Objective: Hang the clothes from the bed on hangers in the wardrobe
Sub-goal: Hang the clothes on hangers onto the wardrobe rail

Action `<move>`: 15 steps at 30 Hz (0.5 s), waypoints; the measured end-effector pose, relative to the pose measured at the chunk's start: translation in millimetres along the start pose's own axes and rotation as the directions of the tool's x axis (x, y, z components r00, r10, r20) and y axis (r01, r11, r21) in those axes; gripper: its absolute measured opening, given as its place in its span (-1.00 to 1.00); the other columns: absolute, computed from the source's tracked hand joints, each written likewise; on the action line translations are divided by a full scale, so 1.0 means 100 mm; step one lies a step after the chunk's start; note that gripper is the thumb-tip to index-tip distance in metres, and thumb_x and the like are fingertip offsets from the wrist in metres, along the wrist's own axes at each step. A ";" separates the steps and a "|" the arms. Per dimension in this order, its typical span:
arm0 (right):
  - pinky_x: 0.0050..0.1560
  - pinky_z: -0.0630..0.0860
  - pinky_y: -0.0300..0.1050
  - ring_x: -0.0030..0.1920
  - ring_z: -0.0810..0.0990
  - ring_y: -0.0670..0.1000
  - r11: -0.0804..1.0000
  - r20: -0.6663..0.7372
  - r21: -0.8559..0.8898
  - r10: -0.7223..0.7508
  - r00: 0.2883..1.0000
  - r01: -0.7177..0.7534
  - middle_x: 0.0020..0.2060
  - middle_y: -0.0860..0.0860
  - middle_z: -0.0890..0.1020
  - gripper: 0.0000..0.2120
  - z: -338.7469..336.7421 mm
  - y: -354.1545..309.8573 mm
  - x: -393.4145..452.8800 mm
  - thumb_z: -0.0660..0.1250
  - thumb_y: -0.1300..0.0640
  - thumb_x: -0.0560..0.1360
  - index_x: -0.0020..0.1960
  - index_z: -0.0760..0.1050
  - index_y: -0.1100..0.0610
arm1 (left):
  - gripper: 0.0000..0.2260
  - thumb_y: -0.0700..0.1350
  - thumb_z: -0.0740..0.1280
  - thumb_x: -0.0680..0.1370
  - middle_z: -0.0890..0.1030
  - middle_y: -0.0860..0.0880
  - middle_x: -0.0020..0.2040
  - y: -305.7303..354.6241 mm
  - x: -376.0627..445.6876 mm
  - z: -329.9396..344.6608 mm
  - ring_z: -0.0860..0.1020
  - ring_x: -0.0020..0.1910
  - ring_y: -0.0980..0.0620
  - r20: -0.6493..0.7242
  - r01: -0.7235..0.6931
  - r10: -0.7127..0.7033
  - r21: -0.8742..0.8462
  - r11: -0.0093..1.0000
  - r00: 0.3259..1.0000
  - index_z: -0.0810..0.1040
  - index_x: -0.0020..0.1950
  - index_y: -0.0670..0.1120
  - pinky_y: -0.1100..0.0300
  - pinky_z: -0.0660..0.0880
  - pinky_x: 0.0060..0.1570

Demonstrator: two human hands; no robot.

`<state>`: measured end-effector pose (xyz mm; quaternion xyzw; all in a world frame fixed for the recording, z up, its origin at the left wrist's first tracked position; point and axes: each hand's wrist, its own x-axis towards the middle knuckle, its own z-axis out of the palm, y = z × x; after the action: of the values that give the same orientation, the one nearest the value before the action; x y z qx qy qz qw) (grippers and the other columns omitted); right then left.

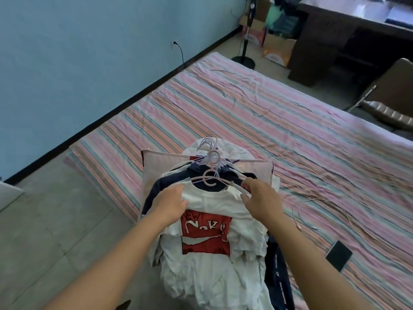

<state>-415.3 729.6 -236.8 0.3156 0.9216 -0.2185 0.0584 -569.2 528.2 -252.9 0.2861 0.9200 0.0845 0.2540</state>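
A person's two bare hands worked at the top of a heap of clothes piled at the near corner of a bed covered in a pink, grey and orange striped sheet (245,113). Uppermost lay a white cotton T-shirt with a red printed panel (207,233), already threaded on a pale lilac plastic hanger (212,181) whose hook curled over a dark navy garment (169,182) beneath. The left hand (169,204) gripped the shirt's left shoulder, fingers curled into the cloth; the right hand (260,198) pinched the hanger's right arm where it met the fabric. More lilac hangers (210,151) lay fanned on the pile just beyond.

The step appeared to be seating the shirt squarely on its hanger. Done well, that would call for drawing each shoulder seam out to the tip of the hanger's arm, keeping the collar centred under the hook, and lifting by the hook so that the neighbouring hooks did not snag. The wardrobe was out of view. A black phone (338,253) lay on the sheet to the right.
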 end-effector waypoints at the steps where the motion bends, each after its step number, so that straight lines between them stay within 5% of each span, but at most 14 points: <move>1: -0.12 0.36 -0.13 0.11 0.57 0.08 1.000 0.016 0.021 0.015 1.000 -0.015 0.16 -0.01 0.61 -0.75 0.09 0.08 0.11 0.35 0.08 0.56 0.23 0.51 0.07 | -0.60 -0.03 0.29 0.58 0.50 -0.11 0.35 -0.01 0.13 0.06 0.48 0.29 -0.12 0.012 0.006 -0.006 0.013 1.000 1.000 0.41 0.40 -0.08 0.03 0.47 0.20; 6: 0.07 0.52 -0.02 0.16 0.58 0.09 0.990 0.091 0.102 0.090 0.992 -0.099 0.17 0.00 0.63 -0.74 0.53 0.42 0.60 0.35 0.08 0.56 0.24 0.53 0.04 | -0.55 -0.02 0.29 0.59 0.47 -0.10 0.39 -0.11 0.69 0.35 0.46 0.33 -0.13 0.081 0.047 -0.053 0.071 0.996 0.995 0.36 0.47 -0.07 -0.01 0.46 0.24; 15: 0.06 0.52 0.04 0.14 0.58 0.15 0.981 0.224 0.134 0.107 0.969 -0.140 0.13 0.05 0.63 -0.77 1.19 0.66 1.21 0.25 0.14 0.60 0.23 0.52 0.12 | -0.59 -0.20 0.19 0.61 0.48 -0.10 0.35 -0.28 1.34 0.82 0.49 0.27 -0.15 0.120 0.044 -0.068 0.196 0.980 0.990 0.34 0.47 -0.03 -0.06 0.51 0.15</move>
<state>-474.9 791.5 -398.1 0.3504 0.8694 -0.3155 0.1477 -635.3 582.3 -388.3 0.2882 0.9137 -0.0305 0.2848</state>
